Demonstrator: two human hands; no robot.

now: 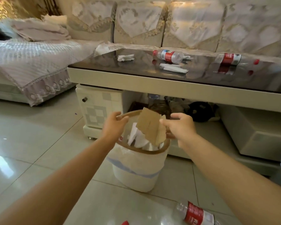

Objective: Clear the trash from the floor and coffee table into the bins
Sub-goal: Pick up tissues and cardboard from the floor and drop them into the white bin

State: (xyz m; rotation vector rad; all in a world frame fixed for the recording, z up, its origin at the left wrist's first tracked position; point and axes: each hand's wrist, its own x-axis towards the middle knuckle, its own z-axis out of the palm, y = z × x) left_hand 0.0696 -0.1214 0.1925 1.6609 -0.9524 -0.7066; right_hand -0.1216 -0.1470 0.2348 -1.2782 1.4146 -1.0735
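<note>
While both hands grip the bin's rim, left hand (114,121) and right hand (179,125), the bin (136,168) stands on the glossy tiled floor (31,151), cardboard (150,125) poking out; bottles (169,56) and tissues (125,57) litter the dark glass counter (136,65) before the sofa (136,25).

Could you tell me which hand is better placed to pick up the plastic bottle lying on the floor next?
Probably the right hand: the floor bottle lies on its side, under the right forearm, while the left hand grips the bin rim.

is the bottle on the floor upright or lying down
Lying down. The bottle rests on its side on the floor tiles near the bin, its red label facing up.
</note>
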